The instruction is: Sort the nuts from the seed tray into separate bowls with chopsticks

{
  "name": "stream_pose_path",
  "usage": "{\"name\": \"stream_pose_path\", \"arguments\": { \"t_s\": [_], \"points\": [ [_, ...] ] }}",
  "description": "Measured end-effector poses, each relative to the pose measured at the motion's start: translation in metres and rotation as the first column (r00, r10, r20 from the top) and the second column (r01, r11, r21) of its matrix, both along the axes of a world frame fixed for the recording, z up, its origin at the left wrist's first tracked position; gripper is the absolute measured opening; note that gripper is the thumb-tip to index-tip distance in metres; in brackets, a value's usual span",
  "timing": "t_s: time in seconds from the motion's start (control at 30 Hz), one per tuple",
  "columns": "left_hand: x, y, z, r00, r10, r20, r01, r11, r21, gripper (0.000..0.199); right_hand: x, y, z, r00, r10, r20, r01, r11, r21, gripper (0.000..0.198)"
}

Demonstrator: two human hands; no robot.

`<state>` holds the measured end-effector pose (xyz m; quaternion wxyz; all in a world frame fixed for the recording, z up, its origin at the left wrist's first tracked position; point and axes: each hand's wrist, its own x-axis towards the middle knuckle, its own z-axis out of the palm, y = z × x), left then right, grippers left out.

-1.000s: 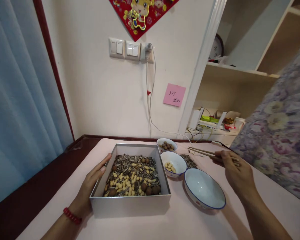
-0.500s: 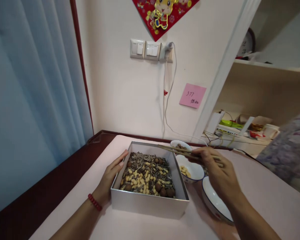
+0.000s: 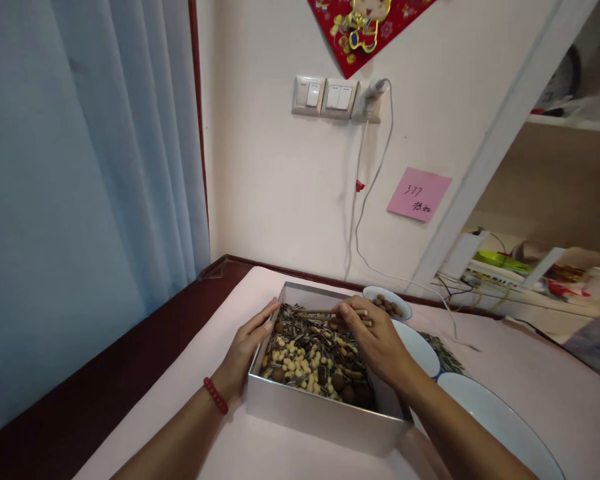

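Observation:
A square metal box [image 3: 325, 421] holds a mix of striped sunflower seeds [image 3: 293, 325], unshelled peanuts [image 3: 295, 360] and round brown nuts [image 3: 347, 393]. My left hand [image 3: 243, 350] lies along the box's left wall, fingers stretched out with their tips at the rim. Over the right part of the box, my right hand [image 3: 380, 340] is closed on a pair of chopsticks [image 3: 315, 312]. Their tips point left, down at the seeds near the back wall. Whether anything is between the tips, I cannot tell.
Right of the box stand a small bowl [image 3: 407, 308] of brown nuts, a white bowl [image 3: 420, 347] partly behind my right hand, and a larger bowl [image 3: 500, 420]. Seeds [image 3: 443, 353] lie near them. A white cable [image 3: 430, 287] trails onto the pink-covered table [image 3: 190, 400].
My right hand has moved the chopsticks left, from over the bowls to inside the box. My left hand stays at the box wall. The view has shifted left.

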<state>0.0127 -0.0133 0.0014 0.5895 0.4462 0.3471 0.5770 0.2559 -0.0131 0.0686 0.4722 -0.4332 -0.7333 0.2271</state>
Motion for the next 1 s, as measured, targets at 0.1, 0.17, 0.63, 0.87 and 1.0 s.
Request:
{"name": "stream_pose_path", "arguments": {
  "t_s": [0.1,0.17,0.63,0.87,1.0],
  "points": [
    [0.000,0.000,0.000,1.000,0.012,-0.004,-0.012,1.000,0.008,0.050,-0.004,0.001,0.000,1.000,-0.009,0.013,0.009,1.000,0.011,0.040],
    [0.000,0.000,0.000,1.000,0.013,-0.009,-0.013,1.000,0.017,0.049,-0.003,0.001,0.000,1.000,-0.020,0.010,0.020,1.000,0.017,0.041],
    [0.001,-0.002,0.006,1.000,0.014,-0.028,-0.015,1.000,-0.013,0.052,0.075,-0.070,0.017,0.918,-0.313,-0.243,0.341,0.937,0.080,0.033],
    [-0.001,0.001,0.007,0.994,0.031,-0.101,-0.032,0.999,-0.006,0.058,0.143,-0.114,0.031,0.649,-0.660,-0.378,0.751,0.636,0.179,0.035],
    [-0.003,0.003,0.007,0.991,0.027,-0.129,-0.028,1.000,-0.002,0.058,0.173,-0.103,0.010,0.598,-0.713,-0.366,0.788,0.606,0.109,0.044]
  ]
}}
